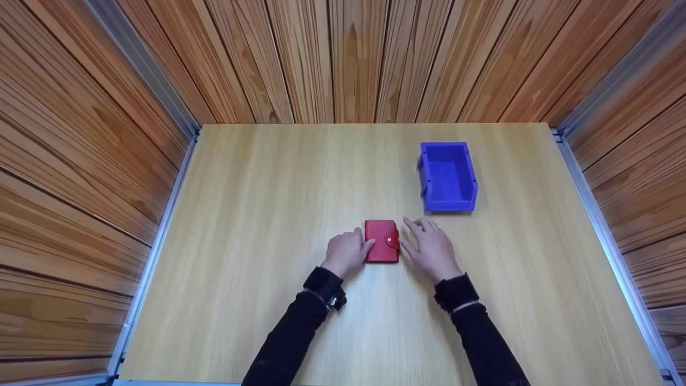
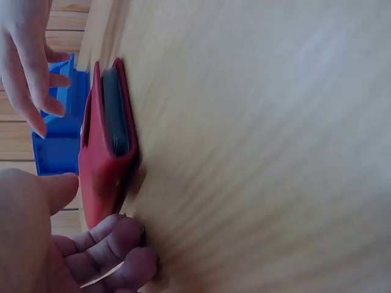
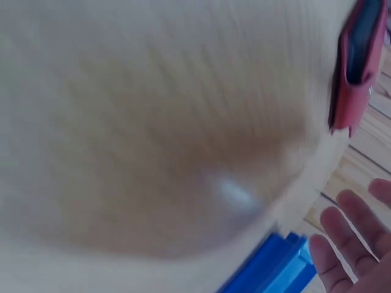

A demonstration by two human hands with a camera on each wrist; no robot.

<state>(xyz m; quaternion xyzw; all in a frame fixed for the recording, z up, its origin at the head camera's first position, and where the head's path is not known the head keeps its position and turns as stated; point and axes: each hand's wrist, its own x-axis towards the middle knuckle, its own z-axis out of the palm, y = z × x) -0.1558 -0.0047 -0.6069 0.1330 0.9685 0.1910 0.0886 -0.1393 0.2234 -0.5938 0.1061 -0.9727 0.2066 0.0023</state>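
Observation:
A red card holder [image 1: 379,241] with a snap strap on its right side lies near the middle of the table. Dark inner sleeves show between its covers in the left wrist view. My left hand [image 1: 345,252] pinches its left edge, thumb over the top cover and fingers curled at the spine. On the other side, my right hand [image 1: 432,251] is beside the strap with its fingers apart and nothing held. In the right wrist view, those fingers [image 3: 360,226] are extended, apart from the card holder [image 3: 353,91].
A blue plastic bin [image 1: 449,177] stands on the wooden table [image 1: 257,214], beyond my right hand. Wood-patterned walls [image 1: 353,64] rise at the back and both sides, with metal rails along the table's side edges.

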